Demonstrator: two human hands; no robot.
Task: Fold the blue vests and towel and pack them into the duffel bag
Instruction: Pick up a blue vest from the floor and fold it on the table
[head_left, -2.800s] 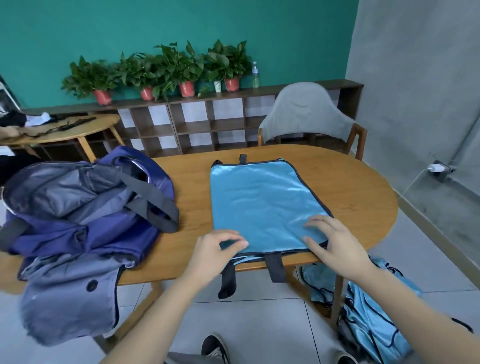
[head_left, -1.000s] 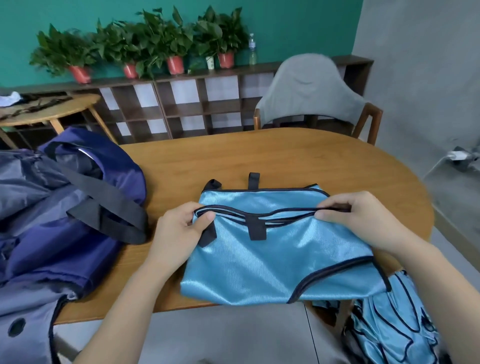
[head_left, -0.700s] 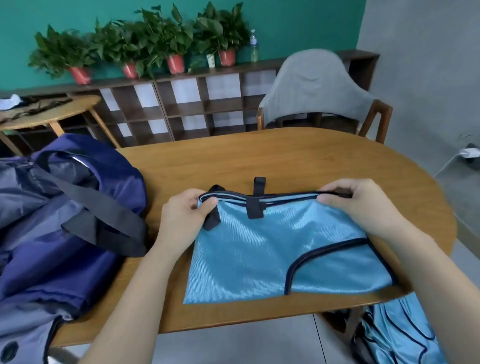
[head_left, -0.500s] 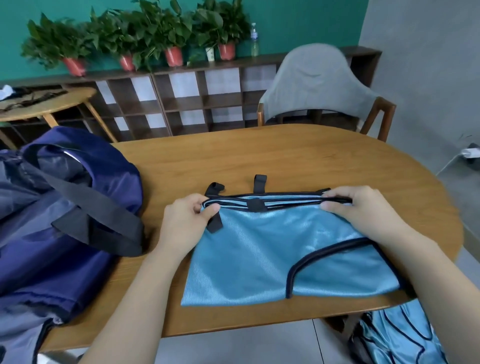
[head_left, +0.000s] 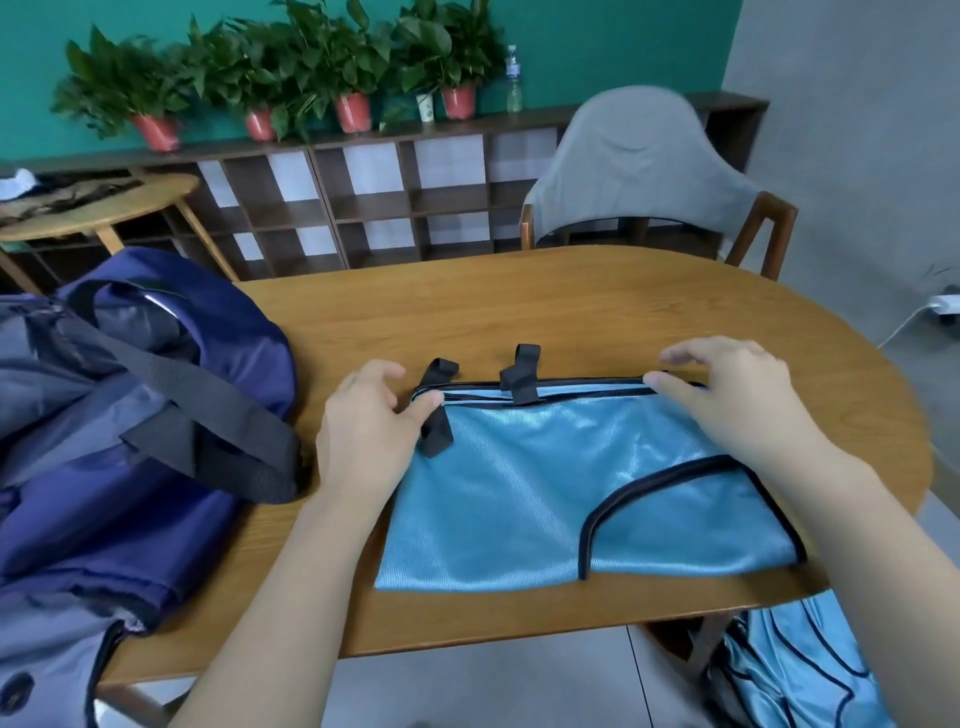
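Head view: folded blue vest (head_left: 545, 483) and duffel bag (head_left: 130, 441) show no legible writing.

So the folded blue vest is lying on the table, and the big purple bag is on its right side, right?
Not quite. The head view shows the duffel bag on the left of the folded blue vest, not the right. The vest does lie on the table.
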